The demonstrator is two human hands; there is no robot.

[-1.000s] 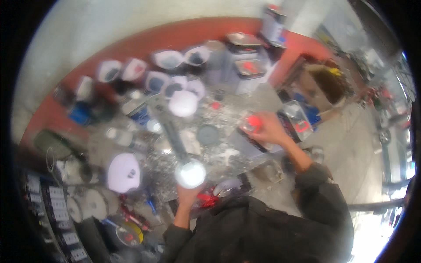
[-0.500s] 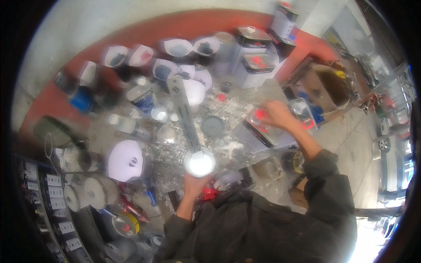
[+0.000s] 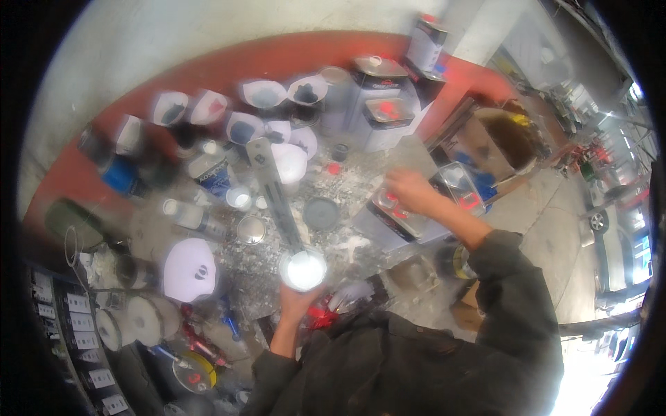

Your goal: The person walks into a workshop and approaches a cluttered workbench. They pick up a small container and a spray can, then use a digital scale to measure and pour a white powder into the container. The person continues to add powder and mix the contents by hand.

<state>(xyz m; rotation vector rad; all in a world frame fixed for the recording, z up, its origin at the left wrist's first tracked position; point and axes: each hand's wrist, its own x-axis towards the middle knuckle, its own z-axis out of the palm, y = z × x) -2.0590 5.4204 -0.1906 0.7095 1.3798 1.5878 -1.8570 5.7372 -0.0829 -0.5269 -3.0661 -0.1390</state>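
My left hand is wrapped round a cup of white liquid, held near my body. A long grey metal stirring stick stands in the cup, leaning away to the far left. Over a rectangular metal can on the right, my right hand is bent with its fingers curled together, close above the red cap on the can's top. Blur hides what, if anything, those fingertips hold. A second can with red on its top stands just right of that hand.
A round grey lid and a silver tin lie on the spattered table. Paper strainers line the back, beside tall metal cans. A white paper strainer is at left; a cardboard box stands far right.
The whole view has shifted, so things sit lower and further left. My right hand has moved slightly up and left over the can. The left hand still holds the cup.
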